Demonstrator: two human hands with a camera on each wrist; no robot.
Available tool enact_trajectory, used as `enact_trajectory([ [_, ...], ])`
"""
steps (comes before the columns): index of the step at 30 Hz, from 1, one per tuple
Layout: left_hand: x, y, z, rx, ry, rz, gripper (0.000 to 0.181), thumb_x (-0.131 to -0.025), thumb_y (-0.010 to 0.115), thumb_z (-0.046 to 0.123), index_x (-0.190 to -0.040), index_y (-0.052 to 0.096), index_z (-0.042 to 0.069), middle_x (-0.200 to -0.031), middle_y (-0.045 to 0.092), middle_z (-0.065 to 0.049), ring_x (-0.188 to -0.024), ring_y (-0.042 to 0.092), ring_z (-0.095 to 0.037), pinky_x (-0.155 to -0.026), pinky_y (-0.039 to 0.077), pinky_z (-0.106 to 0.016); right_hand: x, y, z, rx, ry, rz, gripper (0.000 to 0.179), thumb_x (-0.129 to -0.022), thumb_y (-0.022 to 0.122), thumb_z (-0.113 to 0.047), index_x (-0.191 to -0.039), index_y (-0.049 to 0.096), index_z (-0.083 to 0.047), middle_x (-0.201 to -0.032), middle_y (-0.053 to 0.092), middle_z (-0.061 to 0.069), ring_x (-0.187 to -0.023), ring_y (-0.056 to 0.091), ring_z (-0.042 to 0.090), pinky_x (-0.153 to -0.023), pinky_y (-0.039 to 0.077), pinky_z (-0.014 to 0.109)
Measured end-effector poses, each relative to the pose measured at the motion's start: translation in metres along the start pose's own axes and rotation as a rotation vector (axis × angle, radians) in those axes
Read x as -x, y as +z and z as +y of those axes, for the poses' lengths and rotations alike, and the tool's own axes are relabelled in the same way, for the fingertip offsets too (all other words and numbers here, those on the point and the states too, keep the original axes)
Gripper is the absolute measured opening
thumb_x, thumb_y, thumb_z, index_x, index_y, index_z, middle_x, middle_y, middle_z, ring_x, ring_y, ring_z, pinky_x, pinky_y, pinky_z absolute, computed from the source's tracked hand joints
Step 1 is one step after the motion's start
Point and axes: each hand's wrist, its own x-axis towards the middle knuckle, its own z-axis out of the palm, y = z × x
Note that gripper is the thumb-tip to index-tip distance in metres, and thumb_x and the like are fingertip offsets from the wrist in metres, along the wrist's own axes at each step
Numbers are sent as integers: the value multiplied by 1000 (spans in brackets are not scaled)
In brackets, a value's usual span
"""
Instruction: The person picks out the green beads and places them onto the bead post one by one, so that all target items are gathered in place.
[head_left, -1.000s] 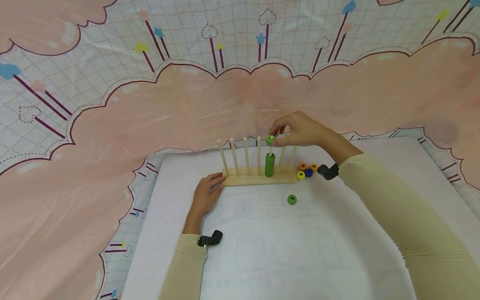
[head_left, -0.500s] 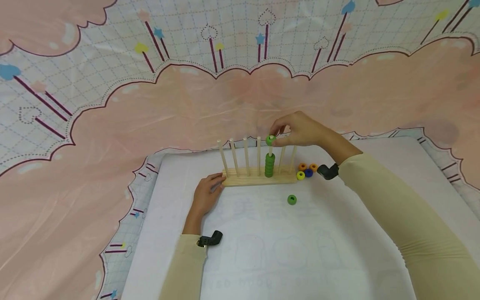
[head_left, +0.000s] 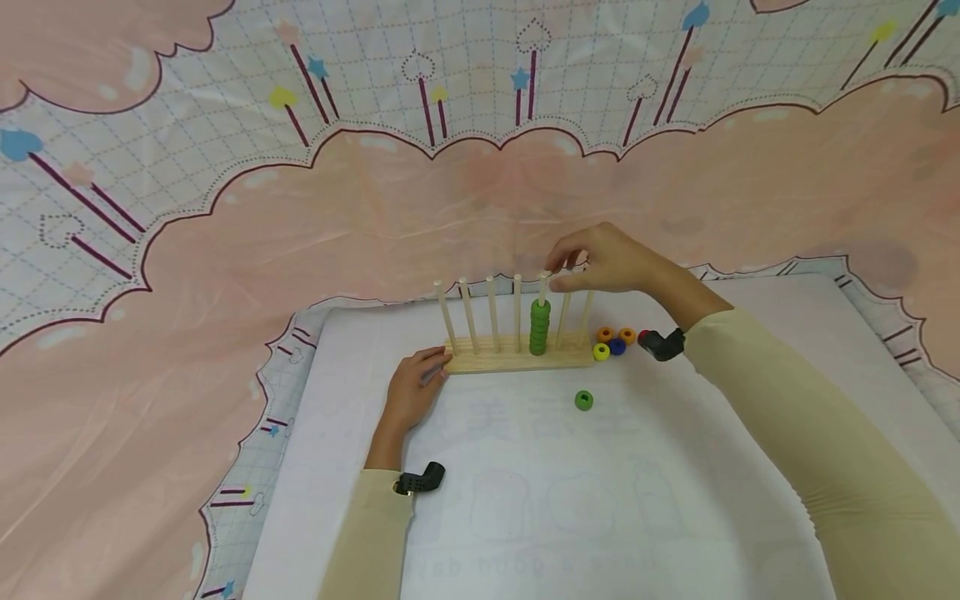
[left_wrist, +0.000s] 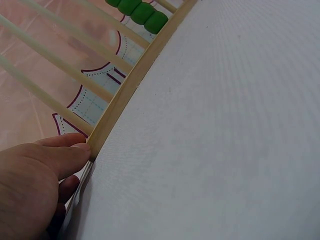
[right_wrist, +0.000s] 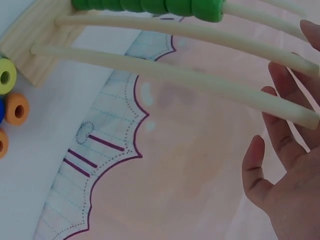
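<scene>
A wooden peg stand (head_left: 517, 358) with several upright pegs stands toward the back of the white table. One peg carries a stack of green beads (head_left: 539, 327), its bare tip showing above them. My left hand (head_left: 411, 390) grips the left end of the base, thumb and index finger at its corner in the left wrist view (left_wrist: 37, 170). By the top of the green-stacked peg is my right hand (head_left: 600, 258), its thumb and fingers apart with no bead between them. In the right wrist view, fingers (right_wrist: 281, 132) lie behind the bare peg tips.
One loose green bead (head_left: 584, 401) lies in front of the stand. Against the stand's right end sit orange (head_left: 605, 333), yellow (head_left: 602, 352) and blue (head_left: 617, 346) beads, with a red bead (head_left: 642, 337) partly behind the right wrist camera. A patterned pink cloth (head_left: 375, 217) hangs behind.
The green bead that my right hand held at the peg's top has dropped onto the stack, making it taller. My right fingers have let go and shifted slightly right. The left hand stays put.
</scene>
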Motion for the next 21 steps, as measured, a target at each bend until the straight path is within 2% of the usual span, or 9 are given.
enact_trajectory([
  [8, 0, 0, 0, -1, 10, -1, 31, -101, 65, 18, -132, 70, 13, -147, 60, -3, -133, 53, -31, -113, 42, -51, 12, 1, 13, 1, 56, 15, 24, -88, 81, -31, -109, 77, -20, -108, 73, -2, -99, 64, 18, -91, 53, 43],
  [17, 0, 0, -2, -10, 16, 4, 32, -101, 64, 18, -132, 70, 13, -146, 61, -3, -134, 52, -32, -113, 41, -52, 30, 13, 34, -45, 108, 9, 23, -90, 79, -30, -107, 75, -16, -108, 73, 1, -104, 64, 24, -97, 52, 55],
  [21, -1, 0, -2, -11, 15, 3, 32, -101, 64, 19, -132, 70, 13, -146, 61, -4, -134, 52, -32, -114, 41, -52, 39, 22, 46, -59, 141, 16, 21, -89, 79, -31, -104, 74, -17, -107, 73, 1, -102, 64, 23, -95, 52, 53],
])
